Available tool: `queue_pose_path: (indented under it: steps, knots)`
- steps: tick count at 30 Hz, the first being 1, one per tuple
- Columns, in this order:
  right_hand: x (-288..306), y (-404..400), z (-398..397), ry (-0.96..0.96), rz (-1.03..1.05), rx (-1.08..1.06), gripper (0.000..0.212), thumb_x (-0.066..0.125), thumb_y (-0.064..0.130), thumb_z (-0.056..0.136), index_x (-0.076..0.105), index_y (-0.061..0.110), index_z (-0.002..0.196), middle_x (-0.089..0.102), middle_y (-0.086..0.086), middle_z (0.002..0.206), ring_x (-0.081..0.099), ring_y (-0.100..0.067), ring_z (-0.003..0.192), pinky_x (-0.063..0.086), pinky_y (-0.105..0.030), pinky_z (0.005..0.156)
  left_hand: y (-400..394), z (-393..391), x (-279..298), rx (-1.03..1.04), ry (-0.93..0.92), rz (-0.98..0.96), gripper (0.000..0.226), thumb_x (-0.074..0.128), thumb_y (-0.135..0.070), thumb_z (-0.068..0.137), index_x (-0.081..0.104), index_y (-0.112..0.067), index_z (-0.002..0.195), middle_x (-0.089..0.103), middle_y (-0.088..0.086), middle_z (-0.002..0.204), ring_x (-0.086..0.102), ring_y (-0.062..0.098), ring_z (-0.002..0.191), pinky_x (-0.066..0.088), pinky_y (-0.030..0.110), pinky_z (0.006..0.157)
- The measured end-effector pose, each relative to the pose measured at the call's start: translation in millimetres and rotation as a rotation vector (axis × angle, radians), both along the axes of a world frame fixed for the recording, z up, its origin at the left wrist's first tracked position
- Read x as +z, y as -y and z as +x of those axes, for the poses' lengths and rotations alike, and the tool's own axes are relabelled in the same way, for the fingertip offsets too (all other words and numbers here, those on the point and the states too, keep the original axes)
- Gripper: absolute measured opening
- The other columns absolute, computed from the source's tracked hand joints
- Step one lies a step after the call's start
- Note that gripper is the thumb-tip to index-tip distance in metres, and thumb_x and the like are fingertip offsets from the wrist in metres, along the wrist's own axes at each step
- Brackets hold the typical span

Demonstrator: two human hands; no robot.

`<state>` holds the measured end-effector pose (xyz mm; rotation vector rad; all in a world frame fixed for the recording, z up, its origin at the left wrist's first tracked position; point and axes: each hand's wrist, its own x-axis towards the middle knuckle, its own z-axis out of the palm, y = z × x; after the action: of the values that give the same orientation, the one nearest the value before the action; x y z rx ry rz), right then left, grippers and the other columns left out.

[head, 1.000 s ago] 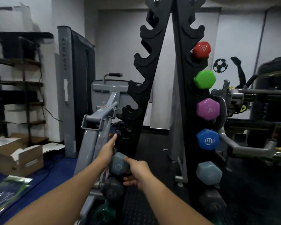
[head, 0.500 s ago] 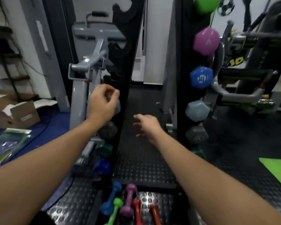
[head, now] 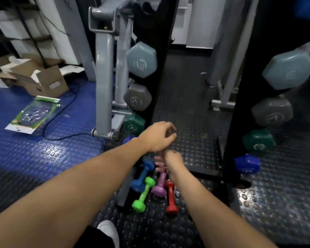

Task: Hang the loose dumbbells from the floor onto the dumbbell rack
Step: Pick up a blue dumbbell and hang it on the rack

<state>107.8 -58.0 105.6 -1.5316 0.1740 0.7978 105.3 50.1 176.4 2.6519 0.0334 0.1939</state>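
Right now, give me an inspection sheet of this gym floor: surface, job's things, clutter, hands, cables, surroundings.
Surface: black studded rubber floor; blue studded mat at left.
Job's things: blue dumbbell, green dumbbell, purple dumbbell and red dumbbell lie loose at the foot of the dumbbell rack; bigger hex dumbbells already hang on it.
Clutter: open cardboard box, green packet.
Hands: left hand loosely curled, holding nothing; right hand blurred above the purple dumbbell, grip unclear.
Cables: black cable across the blue mat.
Surroundings: grey gym machine.
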Motion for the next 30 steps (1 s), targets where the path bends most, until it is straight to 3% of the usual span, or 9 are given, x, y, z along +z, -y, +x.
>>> queue_pose_path:
  steps: [4, 6, 11, 14, 17, 20, 26, 28, 30]
  knots:
    - [-64.4, -19.2, -21.7, -0.198, 0.019, 0.019, 0.026, 0.054, 0.028, 0.1, 0.062, 0.011, 0.119, 0.061, -0.011, 0.092, 0.055, -0.019, 0.063, 0.046, -0.025, 0.049, -10.4, 23.7, -54.1, 0.018, -0.28, 0.087, 0.039, 0.059, -0.037, 0.093, 0.062, -0.018, 0.126, 0.063, 0.005, 0.119, 0.061, 0.023, 0.108, 0.05, 0.036, 0.094]
    - [-90.0, -28.4, -28.9, -0.284, 0.017, 0.038, 0.021, 0.054, 0.029, 0.101, 0.059, 0.013, 0.114, 0.058, -0.012, 0.097, 0.056, -0.022, 0.071, 0.046, -0.029, 0.056, -15.4, 35.0, -84.3, 0.029, -0.381, 0.112, 0.036, 0.058, -0.033, 0.092, 0.064, -0.017, 0.124, 0.066, 0.007, 0.12, 0.062, 0.026, 0.109, 0.051, 0.035, 0.093]
    - [-152.6, -50.7, -43.7, -0.518, 0.02, -0.029, 0.014, 0.059, 0.029, 0.099, 0.059, 0.015, 0.097, 0.053, -0.009, 0.085, 0.054, -0.024, 0.068, 0.049, -0.033, 0.057, -24.5, 54.2, -154.4, -0.004, -0.615, 0.202, 0.028, 0.059, -0.03, 0.086, 0.069, -0.017, 0.109, 0.068, 0.009, 0.112, 0.065, 0.03, 0.106, 0.054, 0.038, 0.09]
    - [-182.2, -61.5, -48.8, -0.595, 0.044, -0.106, 0.027, 0.066, 0.031, 0.093, 0.06, 0.012, 0.11, 0.053, -0.01, 0.093, 0.058, -0.029, 0.075, 0.052, -0.033, 0.055, -27.7, 65.8, -185.5, -0.015, -0.693, 0.263, 0.041, 0.058, -0.04, 0.088, 0.065, -0.013, 0.118, 0.064, 0.015, 0.12, 0.062, 0.035, 0.109, 0.052, 0.04, 0.094]
    - [-195.6, -69.2, -48.9, -0.626, 0.045, -0.123, 0.031, 0.067, 0.034, 0.09, 0.058, 0.016, 0.114, 0.054, -0.011, 0.104, 0.061, -0.036, 0.089, 0.057, -0.038, 0.061, -35.6, 72.8, -208.1, 0.024, -0.746, 0.294, 0.041, 0.059, -0.036, 0.087, 0.064, -0.012, 0.12, 0.063, 0.013, 0.121, 0.063, 0.032, 0.108, 0.053, 0.037, 0.092]
    - [-207.0, -76.1, -43.9, -0.635, 0.047, -0.156, 0.049, 0.069, 0.039, 0.087, 0.049, 0.024, 0.129, 0.054, -0.008, 0.116, 0.059, -0.041, 0.103, 0.06, -0.041, 0.069, -43.5, 74.8, -226.0, 0.046, -0.805, 0.348, 0.046, 0.059, -0.032, 0.087, 0.061, -0.011, 0.128, 0.059, 0.012, 0.126, 0.06, 0.032, 0.114, 0.051, 0.038, 0.094]
    - [-223.6, -82.1, -38.8, -0.727, 0.154, -0.146, 0.057, 0.067, 0.036, 0.095, 0.038, 0.027, 0.144, 0.048, -0.021, 0.14, 0.059, -0.044, 0.106, 0.061, -0.048, 0.07, -55.4, 76.4, -256.5, 0.018, -0.892, 0.438, 0.04, 0.059, -0.028, 0.083, 0.057, -0.014, 0.121, 0.058, 0.016, 0.125, 0.053, 0.034, 0.115, 0.047, 0.042, 0.1]
    - [-228.6, -84.7, -40.5, -0.758, 0.209, -0.173, 0.057, 0.066, 0.033, 0.098, 0.036, 0.029, 0.147, 0.046, -0.02, 0.145, 0.06, -0.043, 0.107, 0.061, -0.049, 0.078, -57.0, 76.8, -262.0, 0.026, -0.903, 0.426, 0.045, 0.061, -0.022, 0.087, 0.053, -0.012, 0.13, 0.055, 0.017, 0.129, 0.055, 0.035, 0.117, 0.048, 0.039, 0.098]
    - [-233.9, -88.7, -41.4, -0.768, 0.256, -0.228, 0.054, 0.067, 0.029, 0.098, 0.039, 0.027, 0.145, 0.052, -0.016, 0.137, 0.062, -0.042, 0.112, 0.059, -0.051, 0.091, -61.1, 75.8, -268.8, 0.036, -0.898, 0.415, 0.052, 0.062, -0.019, 0.088, 0.046, -0.012, 0.137, 0.047, 0.018, 0.134, 0.054, 0.037, 0.12, 0.047, 0.04, 0.098]
